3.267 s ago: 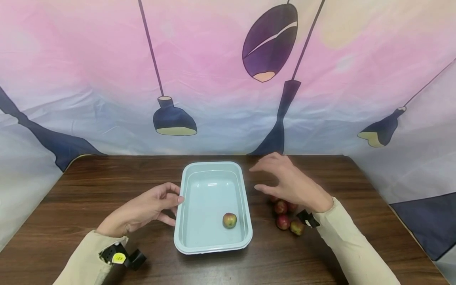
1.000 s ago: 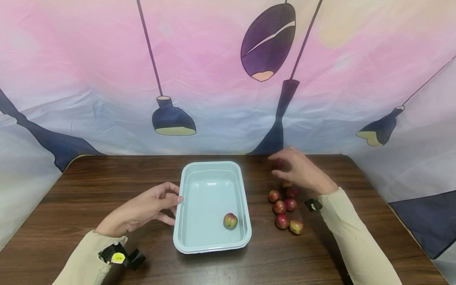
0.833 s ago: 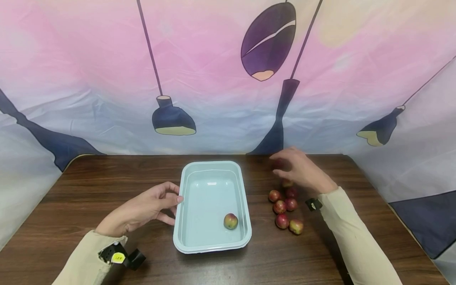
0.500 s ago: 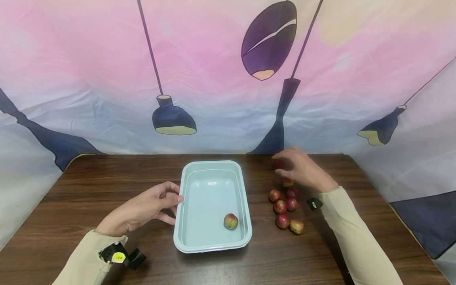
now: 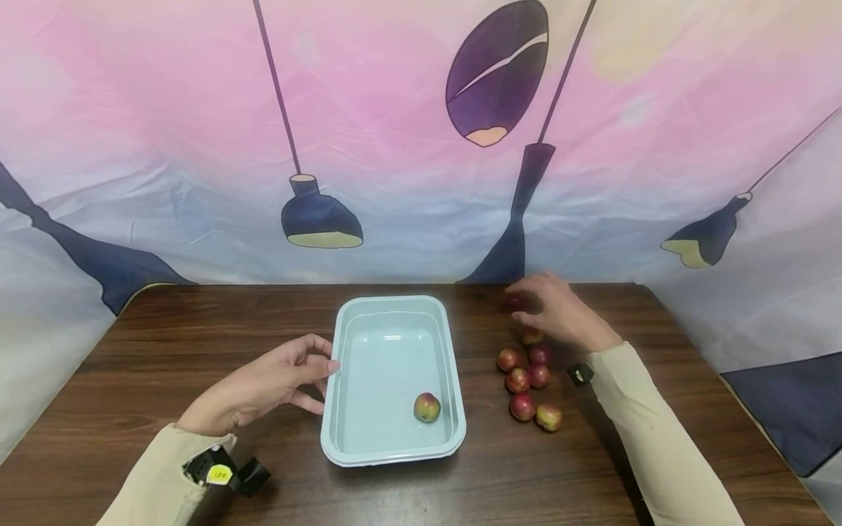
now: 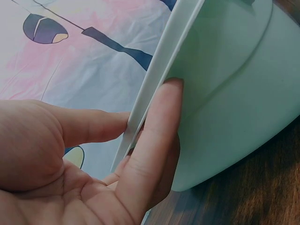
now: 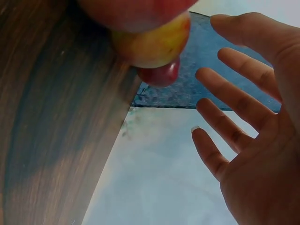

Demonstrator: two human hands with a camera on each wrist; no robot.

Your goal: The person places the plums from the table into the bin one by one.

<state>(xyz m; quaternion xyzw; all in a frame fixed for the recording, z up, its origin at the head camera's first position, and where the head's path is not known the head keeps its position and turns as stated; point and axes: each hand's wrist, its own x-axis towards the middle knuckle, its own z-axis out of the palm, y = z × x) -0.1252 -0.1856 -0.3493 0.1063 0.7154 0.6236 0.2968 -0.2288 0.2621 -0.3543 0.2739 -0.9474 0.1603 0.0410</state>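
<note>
My left hand [image 5: 283, 376] pinches the left rim of a pale blue plastic tray [image 5: 330, 409]; the left wrist view shows its thumb on the inner side and fingers against the outer wall. Inside the tray, toward the near right, lies one small red-green fruit [image 5: 427, 407], like a small apple or plum. My right hand [image 5: 558, 310] hovers over the far end of a group of similar fruits [image 5: 517, 380]. Its spread fingers hold nothing in the right wrist view, where a yellow-red fruit [image 7: 152, 44] sits apart from them. A dark red fruit [image 5: 516, 301] shows partly behind the right fingers.
All this stands on a dark wood-grain table [image 5: 217, 314]. A printed cloth backdrop [image 5: 408, 183] with lamp drawings hangs right behind the far edge. Several fruits sit close together right of the tray. Both wrists carry small black devices.
Since the earliest frame the right hand has moved right and slightly away, from beside the tray to above the far fruits; lately it has barely shifted. The left hand stays on the rim.
</note>
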